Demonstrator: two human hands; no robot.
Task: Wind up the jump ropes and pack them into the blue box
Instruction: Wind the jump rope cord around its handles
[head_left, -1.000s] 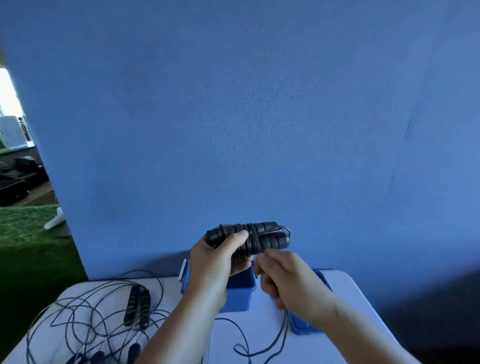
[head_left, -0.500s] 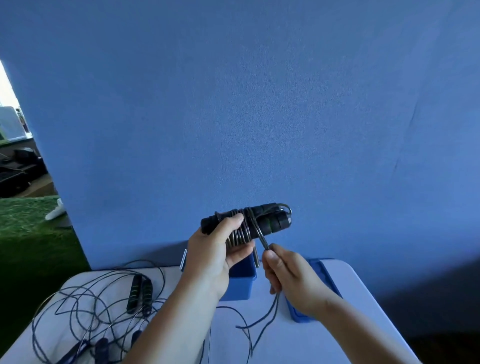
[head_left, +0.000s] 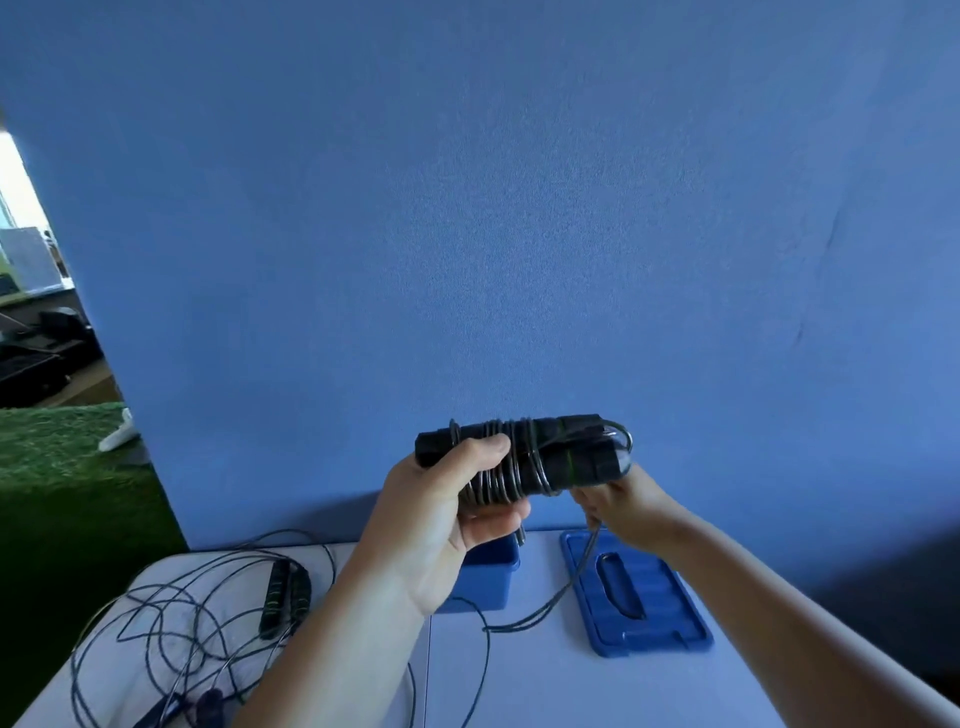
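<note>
My left hand wraps the paired black handles of a jump rope, held level in the air above the table and in front of the matte blue wall. The thumb lies along the top of the bundle and my fingers curl up from beneath, pressed against the coils. The handles are stubby ribbed cylinders with a foam-like, dull surface and thin green rings; thin glossy cord circles them in tight, close turns, and a small loop arcs out at the right end.

My right hand sits just below that right end, fingers bunched and pinching the loose strand, which drops in a slack curve down to the table and trails toward me.

The blue box, smooth hard plastic with squared corners, stands on the table directly below my left hand, its opening hidden by the hand. Just to its right lies the flat blue lid, rectangular with rounded corners, a raised rim and a long oval handle slot.

At the left of the pale, smooth table a second jump rope lies unwound, two ribbed black handles side by side amid wide loose loops of thin dark cord. More handles show at the near edge, blurred. Green artificial turf covers the floor to the left.
</note>
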